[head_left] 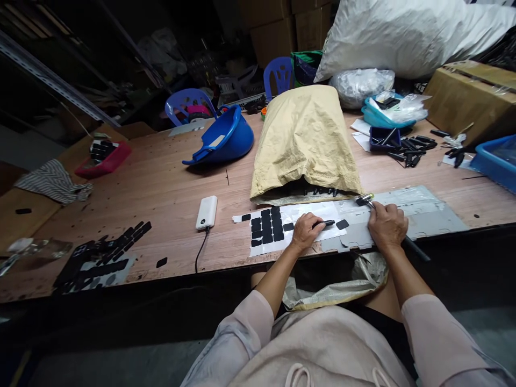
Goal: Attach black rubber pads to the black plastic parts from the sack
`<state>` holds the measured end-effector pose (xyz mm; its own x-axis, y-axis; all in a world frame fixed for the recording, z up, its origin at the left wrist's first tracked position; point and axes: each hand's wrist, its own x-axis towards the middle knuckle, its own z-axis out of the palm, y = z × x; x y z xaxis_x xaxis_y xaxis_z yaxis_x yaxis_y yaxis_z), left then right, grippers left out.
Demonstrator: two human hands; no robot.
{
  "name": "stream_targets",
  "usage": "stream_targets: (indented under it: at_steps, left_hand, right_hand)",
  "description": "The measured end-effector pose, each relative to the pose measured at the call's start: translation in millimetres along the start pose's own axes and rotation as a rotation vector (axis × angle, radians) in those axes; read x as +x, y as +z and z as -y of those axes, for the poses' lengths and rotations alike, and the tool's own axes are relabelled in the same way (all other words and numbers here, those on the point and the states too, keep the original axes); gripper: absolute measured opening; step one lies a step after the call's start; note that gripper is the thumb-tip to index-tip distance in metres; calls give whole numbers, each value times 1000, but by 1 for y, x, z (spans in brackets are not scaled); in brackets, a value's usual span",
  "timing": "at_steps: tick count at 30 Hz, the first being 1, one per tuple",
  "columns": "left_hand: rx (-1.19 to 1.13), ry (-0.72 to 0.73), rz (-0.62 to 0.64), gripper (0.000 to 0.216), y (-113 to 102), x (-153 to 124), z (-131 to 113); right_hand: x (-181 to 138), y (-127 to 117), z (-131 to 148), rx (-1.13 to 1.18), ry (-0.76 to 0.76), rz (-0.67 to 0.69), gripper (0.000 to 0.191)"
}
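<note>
My left hand (307, 232) is closed on a small black rod-shaped piece (328, 222), whose tip sticks out to the right over a white sheet (296, 213). Rows of black rounded pads (266, 226) lie on that sheet, left of the hand, and a single black pad (342, 224) rests just past the tip. My right hand (387, 226) is wrapped round a hammer (417, 249); its metal head points away from me, and the dark handle runs out below the hand. Beneath the hammer lies a grey board (433, 212).
A yellow woven sack (308, 142) lies with its mouth toward me, black pieces inside. Around the table are a blue basin (231, 137), a white power bank (207, 212) with a cable, a navy tray (385, 141) and black parts (415, 148). Another open sack (342, 290) sits at my lap.
</note>
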<state>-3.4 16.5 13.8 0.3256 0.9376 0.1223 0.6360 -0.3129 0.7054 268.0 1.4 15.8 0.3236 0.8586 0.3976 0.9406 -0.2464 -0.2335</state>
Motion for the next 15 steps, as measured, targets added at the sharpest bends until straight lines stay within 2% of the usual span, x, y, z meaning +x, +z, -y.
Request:
stream_targets:
  at_steps: [5, 9, 11, 13, 15]
  left_hand:
    - [54, 27, -4, 16, -3, -1, -6]
    - [130, 167, 1, 21, 2, -30, -23]
    - [101, 288, 88, 26, 9, -58, -29]
    - [64, 392, 230, 29, 20, -90, -30]
    - [77, 367, 348, 28, 31, -116, -25]
  right_hand:
    - [1, -3, 3, -16, 6, 30, 35]
    - [1, -5, 5, -39, 13, 37, 37]
    - [1, -6, 5, -47, 8, 33, 37]
    - [1, -5, 5, -54, 5, 35, 37]
    - [1, -5, 5, -63, 4, 41, 38]
